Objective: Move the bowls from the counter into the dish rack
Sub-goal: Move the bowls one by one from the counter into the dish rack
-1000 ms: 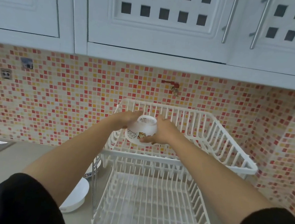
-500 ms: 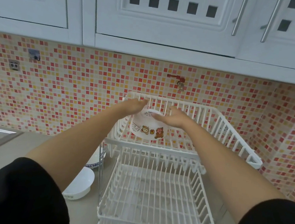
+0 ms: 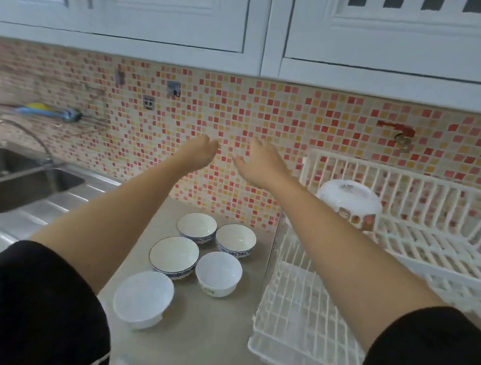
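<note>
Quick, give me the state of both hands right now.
Left hand: open, holding nothing.
Right hand: open, holding nothing.

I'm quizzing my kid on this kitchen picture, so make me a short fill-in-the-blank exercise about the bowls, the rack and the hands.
1. The number of bowls on the counter is ____.
2. The cartoon bowl sits upside down in the ____ tier of the dish rack.
3. The left hand and the right hand are both ____, holding nothing.
4. The sink lies to the ____ of the bowls.

Missing words: five; upper; empty; left
</note>
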